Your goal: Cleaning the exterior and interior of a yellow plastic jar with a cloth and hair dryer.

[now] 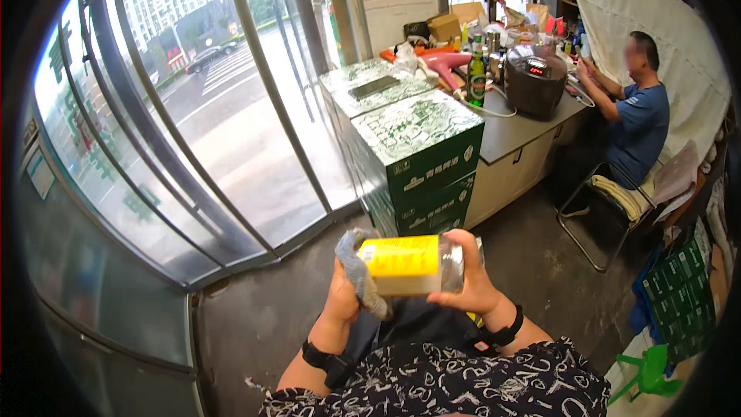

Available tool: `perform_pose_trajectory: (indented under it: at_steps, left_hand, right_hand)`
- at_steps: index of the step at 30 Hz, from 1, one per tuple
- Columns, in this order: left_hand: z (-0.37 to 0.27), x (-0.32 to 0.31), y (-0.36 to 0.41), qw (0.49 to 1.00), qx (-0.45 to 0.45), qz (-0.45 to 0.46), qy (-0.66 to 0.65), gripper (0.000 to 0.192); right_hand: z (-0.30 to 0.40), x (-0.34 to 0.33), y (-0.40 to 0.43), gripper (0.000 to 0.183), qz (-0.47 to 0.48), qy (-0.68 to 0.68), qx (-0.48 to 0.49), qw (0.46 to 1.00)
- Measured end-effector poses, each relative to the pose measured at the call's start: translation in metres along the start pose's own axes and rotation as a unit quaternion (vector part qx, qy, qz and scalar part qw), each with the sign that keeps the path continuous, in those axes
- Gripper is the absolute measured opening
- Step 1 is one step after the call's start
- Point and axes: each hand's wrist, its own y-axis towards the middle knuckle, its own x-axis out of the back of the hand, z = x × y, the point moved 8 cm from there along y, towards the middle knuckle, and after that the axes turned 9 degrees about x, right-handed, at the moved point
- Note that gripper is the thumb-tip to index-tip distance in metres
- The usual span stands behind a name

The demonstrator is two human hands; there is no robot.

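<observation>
In front of my body I hold a clear container with a yellow label (400,256), tilted onto its side. The label bears writing. My right hand (472,278) grips its right end, thumb below and fingers over the top. My left hand (343,295) is at the opposite end with a grey-blue cloth (360,278) bunched in it, and the cloth presses against the container. The cloth hides that end of the container, so its shape there cannot be made out.
Stacked green beer cartons (425,168) stand ahead, beside a counter (506,130) with a green bottle (476,72), a pink hair dryer (444,63) and a dark rice cooker (534,84). A person (634,110) sits right, near a metal-framed chair (613,202). Glass doors (231,127) are left; a green stool (648,373) lower right.
</observation>
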Motion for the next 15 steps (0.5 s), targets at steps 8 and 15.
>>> perform_pose_trajectory:
  at_steps: [8,15]
  left_hand:
    - [0.034,0.018,-0.002,0.956,0.187,0.048,-0.221,0.04]
    - [-0.011,0.005,-0.002,0.995,0.047,0.029,-0.082,0.062]
  right_hand:
    - [0.044,-0.009,0.009,0.091,0.042,-0.056,0.143,0.987]
    - [0.008,-0.023,-0.009,0.105,-0.036,-0.013,0.061,0.997]
